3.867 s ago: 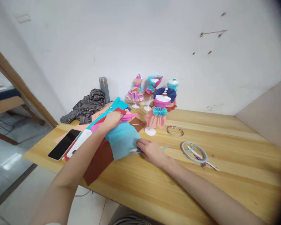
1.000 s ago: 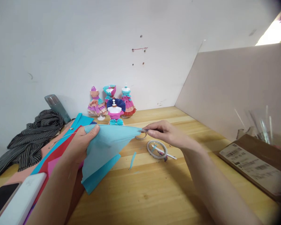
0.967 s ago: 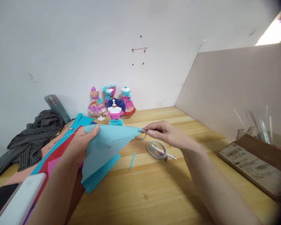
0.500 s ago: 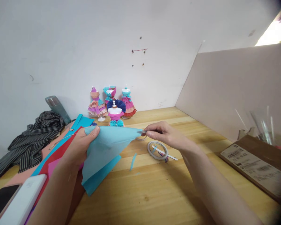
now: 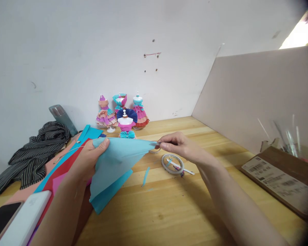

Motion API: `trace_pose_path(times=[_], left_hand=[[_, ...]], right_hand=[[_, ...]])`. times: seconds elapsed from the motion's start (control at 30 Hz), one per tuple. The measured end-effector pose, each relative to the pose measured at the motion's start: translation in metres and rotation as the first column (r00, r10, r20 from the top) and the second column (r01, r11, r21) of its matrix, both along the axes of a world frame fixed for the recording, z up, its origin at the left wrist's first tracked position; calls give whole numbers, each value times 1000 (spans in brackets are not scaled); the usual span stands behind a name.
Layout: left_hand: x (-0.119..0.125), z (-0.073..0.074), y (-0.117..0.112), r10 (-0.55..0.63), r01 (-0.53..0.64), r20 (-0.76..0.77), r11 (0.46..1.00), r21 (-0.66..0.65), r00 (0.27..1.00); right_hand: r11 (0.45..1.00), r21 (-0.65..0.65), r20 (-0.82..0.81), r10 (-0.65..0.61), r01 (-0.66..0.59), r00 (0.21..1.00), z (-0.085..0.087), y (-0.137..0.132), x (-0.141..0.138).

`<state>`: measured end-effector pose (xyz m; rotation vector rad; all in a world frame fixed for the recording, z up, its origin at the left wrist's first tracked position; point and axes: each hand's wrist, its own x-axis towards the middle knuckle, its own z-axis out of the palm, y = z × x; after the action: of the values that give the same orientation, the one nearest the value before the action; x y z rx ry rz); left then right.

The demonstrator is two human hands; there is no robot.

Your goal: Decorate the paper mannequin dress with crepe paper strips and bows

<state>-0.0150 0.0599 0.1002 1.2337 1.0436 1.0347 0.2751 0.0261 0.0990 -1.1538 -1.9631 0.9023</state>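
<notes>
A light-blue sheet of crepe paper (image 5: pixel 120 153) is held up above the table, with its lower part folded over in a brighter blue. My left hand (image 5: pixel 93 157) pinches the sheet's left end, thumb on top and fingers behind. At the far right corner, my right hand (image 5: pixel 178 145) is closed around a slim pointed metal tool (image 5: pixel 154 144). The tool's tips meet the paper, and my fingers hide its other end, so its kind is unclear. Below my right hand lies a roll of white tape (image 5: pixel 164 166), with a narrow blue paper strip (image 5: pixel 145 176) beside it.
Several small dress forms in paper dresses (image 5: pixel 127 126) stand by the wall. Coloured paper sheets (image 5: pixel 60 165), a striped cloth (image 5: pixel 41 147), a flask (image 5: pixel 63 119), a white box-like device (image 5: pixel 25 218) and a phone (image 5: pixel 2 222) lie left. A cardboard box (image 5: pixel 279 181) sits right.
Both hands stay almost where they were, still holding the paper and the metal tool. The view has shifted very slightly.
</notes>
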Motion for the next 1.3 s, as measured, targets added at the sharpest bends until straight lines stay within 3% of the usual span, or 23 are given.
trace_pose_path(times=[0.37,1.3], left_hand=[[3,6,-4,0,0,2,1000,-23,1000],[2,3,-2,52,-52,1,998,20,999]], right_hand=[[1000,-22,-14,-12,12,1000,-2,2,0],[1000,-19,-35,9,-10,999,-2,3,-1]])
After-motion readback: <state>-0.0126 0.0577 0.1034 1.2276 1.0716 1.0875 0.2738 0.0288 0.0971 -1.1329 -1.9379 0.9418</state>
